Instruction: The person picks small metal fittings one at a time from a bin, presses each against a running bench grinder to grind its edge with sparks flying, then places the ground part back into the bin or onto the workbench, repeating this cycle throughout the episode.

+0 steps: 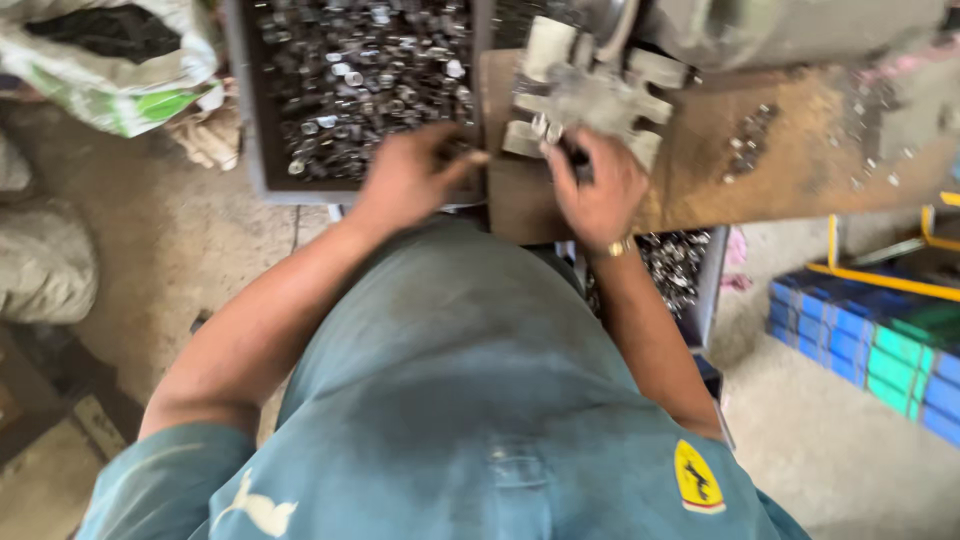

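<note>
1. As I look down past my teal shirt (470,400), both hands work at the bench edge.
2. My left hand (410,175) rests curled at the tray (250,120) rim, fingertips pinched — on what, I cannot tell.
3. My right hand (600,190) presses fingers-forward against the grey metal fixture (590,90) — directly ahead, nearer this hand.
4. Small metal pieces (360,70) fill the tray beyond.

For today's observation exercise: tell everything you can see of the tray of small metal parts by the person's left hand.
The tray is a shallow, rectangular, grey bin with low walls. It is heaped with small dark and silvery metal pieces, some ring-shaped. It lies flat beside the brown workboard. The left hand rests over its near right corner. Blur hides finer detail.
</note>
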A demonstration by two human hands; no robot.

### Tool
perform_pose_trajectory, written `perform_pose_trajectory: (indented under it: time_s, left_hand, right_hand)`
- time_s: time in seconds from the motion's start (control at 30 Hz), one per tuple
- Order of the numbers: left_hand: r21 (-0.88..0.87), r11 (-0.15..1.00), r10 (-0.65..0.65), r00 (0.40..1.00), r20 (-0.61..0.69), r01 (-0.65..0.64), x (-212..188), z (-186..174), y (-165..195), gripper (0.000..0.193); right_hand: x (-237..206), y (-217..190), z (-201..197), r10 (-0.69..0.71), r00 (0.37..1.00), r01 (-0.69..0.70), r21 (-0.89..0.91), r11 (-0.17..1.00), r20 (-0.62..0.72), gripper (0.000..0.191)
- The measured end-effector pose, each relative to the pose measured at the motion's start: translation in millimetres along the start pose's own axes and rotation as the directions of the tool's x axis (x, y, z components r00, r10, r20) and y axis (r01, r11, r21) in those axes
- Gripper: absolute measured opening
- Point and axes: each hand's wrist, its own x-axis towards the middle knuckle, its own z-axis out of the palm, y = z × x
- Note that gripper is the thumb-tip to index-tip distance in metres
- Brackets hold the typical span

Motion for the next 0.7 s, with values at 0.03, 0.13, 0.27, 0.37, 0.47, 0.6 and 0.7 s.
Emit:
perform_pose_trajectory:
  time_s: [0.03,0.13,0.27,0.37,0.47,0.6,0.7]
  left_hand:
    - [0.164,0.980,0.123,0.989,-0.082,-0.108,-3.0,-8.7,-10.0,0.039]
    - [0.496,0.866,0.182,0.964,-0.196,-0.063,-12.9,-36.2,-42.2,0.036]
    - [0.707,0.701,0.050,0.984,-0.173,0.089,-32.3,-59.7,-75.4,0.033]
    - [0.760,0.632,-0.004,0.981,-0.192,0.151,-37.3,-68.5,-88.1,0.035]
    - [0.787,0.583,-0.075,0.978,-0.194,0.201,-36.8,-72.1,-94.7,0.036]
    - [0.823,0.516,-0.149,0.971,-0.187,0.238,-32.8,-74.3,-102.9,0.031]
    - [0.839,0.489,-0.162,0.970,-0.180,0.238,-31.7,-74.8,-108.6,0.024]
  right_hand:
    - [3.0,9.6,-0.1,0.020,1.000,-0.020,-0.027,0.999,-0.021,0.030]
    - [16.3,34.0,5.1,0.043,0.995,-0.050,-0.085,0.995,-0.089,0.030]
    - [26.3,43.3,18.0,0.097,0.985,-0.117,-0.141,0.983,-0.139,0.029]
    - [30.7,43.5,22.7,0.079,0.978,-0.112,-0.166,0.980,-0.191,0.030]
    - [33.9,45.3,19.0,0.076,0.978,-0.109,-0.165,0.980,-0.192,0.033]
    - [40.8,51.4,8.8,0.120,0.983,-0.139,-0.139,0.980,-0.139,0.036]
    - [44.6,54.9,6.4,0.010,0.990,-0.032,-0.154,0.987,-0.142,0.036]
